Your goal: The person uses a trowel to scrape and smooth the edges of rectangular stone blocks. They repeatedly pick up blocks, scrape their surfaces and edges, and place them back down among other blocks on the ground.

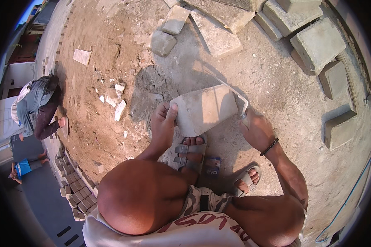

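Note:
My left hand (pixel 164 125) grips the left end of a pale grey concrete block (pixel 204 111), thumb on its upper face, holding it tilted above the ground between my knees. My right hand (pixel 256 129) is closed round the handle of a trowel (pixel 242 98), just off the block's right end; its bent metal neck rises toward the upper left along the block's far edge, and I cannot make out the blade's face. Beneath are my sandalled feet and a small dark blue packet (pixel 212 166) on the dirt.
Loose concrete blocks (pixel 315 43) and slabs (pixel 214 33) lie ahead and right, white rubble (pixel 119 110) and grey loose material (pixel 148 82) front-left. A co-worker (pixel 37 103) bends at the left, another person (pixel 24 166) is farther off beside stacked pavers (pixel 74 183). A blue hose (pixel 350 193) runs at right.

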Tool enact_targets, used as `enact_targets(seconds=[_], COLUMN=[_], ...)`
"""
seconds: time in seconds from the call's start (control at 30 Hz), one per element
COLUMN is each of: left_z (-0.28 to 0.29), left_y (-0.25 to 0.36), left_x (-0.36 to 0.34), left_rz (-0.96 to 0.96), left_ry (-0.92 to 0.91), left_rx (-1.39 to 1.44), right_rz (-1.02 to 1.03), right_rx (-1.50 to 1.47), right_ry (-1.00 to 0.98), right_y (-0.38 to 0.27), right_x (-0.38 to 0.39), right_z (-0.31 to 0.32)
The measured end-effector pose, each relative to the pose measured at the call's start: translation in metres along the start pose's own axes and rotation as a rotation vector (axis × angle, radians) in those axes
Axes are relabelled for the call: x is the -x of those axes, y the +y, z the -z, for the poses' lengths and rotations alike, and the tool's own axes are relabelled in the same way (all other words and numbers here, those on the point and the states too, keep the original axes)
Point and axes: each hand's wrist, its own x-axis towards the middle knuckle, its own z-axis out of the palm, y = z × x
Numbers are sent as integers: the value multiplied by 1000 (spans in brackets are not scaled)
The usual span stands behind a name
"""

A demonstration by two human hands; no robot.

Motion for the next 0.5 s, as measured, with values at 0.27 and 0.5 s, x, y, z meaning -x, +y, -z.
enact_targets(seconds=[0.27,0.5], left_z=[-5,-15], left_y=[8,15], left_x=[2,2], left_rz=[-33,-15], left_ry=[22,53], left_rx=[-58,-73], right_rz=[-10,220], right_rx=[-98,-178], right_ry=[42,52], right_y=[10,-10], right_x=[-5,9], right_z=[-1,-29])
